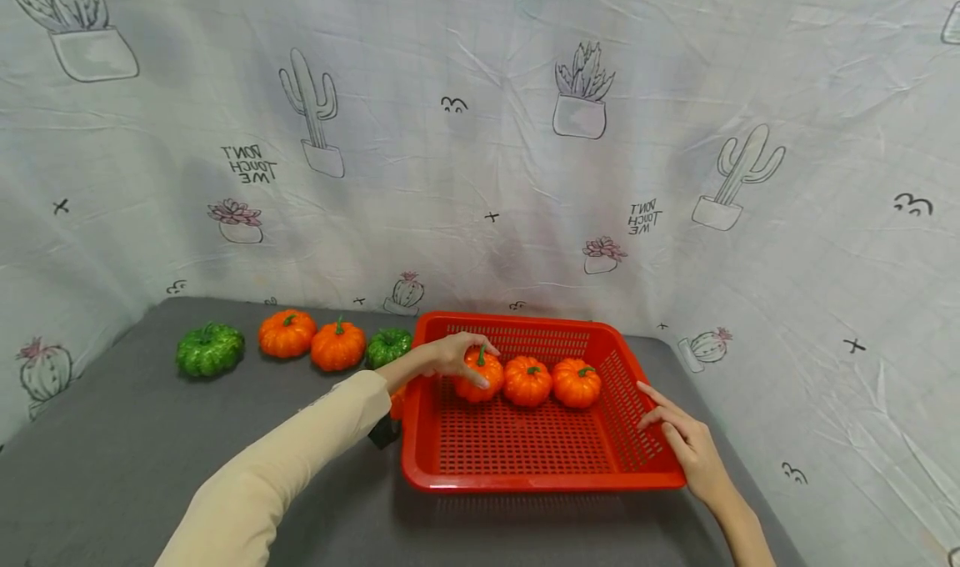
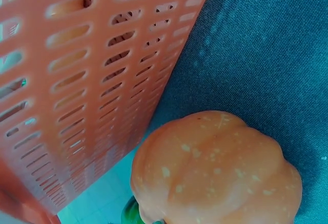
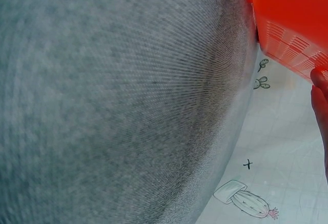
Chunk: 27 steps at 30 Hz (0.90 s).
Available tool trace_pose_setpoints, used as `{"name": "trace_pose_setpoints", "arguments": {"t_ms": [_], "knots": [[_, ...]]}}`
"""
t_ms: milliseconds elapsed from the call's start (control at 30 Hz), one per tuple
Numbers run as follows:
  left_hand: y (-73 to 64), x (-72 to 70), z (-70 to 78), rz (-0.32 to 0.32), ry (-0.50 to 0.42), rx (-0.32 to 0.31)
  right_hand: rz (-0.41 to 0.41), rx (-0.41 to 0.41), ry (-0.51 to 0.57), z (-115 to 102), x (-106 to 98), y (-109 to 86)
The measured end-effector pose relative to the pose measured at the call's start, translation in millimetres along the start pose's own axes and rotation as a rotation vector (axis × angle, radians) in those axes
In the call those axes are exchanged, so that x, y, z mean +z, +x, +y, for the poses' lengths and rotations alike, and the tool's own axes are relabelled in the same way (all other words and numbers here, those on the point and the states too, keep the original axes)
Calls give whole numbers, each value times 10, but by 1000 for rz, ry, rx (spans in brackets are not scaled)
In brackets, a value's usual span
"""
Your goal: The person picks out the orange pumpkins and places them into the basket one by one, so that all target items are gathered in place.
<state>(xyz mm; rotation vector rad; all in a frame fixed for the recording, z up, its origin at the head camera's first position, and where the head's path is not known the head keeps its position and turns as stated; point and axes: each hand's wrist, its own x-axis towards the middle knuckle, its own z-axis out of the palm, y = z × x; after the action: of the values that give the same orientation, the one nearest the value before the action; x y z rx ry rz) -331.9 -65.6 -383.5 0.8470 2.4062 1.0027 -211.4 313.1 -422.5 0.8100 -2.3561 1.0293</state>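
In the head view, a red plastic basket with slotted walls stands on the grey table. Three small orange pumpkins sit in a row at its back: a left one, a middle one and a right one. My left hand reaches over the basket's left rim, thumb and fingers curved round the left pumpkin. At the opposite side, my right hand holds the right rim, its fingers bent over the edge. The right wrist view catches only part of that hand against the basket.
Left of the basket are a green pumpkin, two orange pumpkins and another green pumpkin. One more orange pumpkin lies close outside the basket's left wall, mostly hidden by my arm in the head view. A printed curtain hangs behind.
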Motion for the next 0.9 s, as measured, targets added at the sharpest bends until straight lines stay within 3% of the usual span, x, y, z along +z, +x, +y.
{"name": "trace_pose_setpoints", "arguments": {"t_ms": [267,533,733,900], "knots": [[-3,49,-15,-24,52,-12,4,-17,10,8,17,-16],[16,84,11,-29,80,-72,0,-13,21,6,3,-9],[24,87,5,-34,102,-70,2,-24,16,8,5,-3],[37,86,-3,-4,84,-82,-1,-20,10,28,8,-11]]}}
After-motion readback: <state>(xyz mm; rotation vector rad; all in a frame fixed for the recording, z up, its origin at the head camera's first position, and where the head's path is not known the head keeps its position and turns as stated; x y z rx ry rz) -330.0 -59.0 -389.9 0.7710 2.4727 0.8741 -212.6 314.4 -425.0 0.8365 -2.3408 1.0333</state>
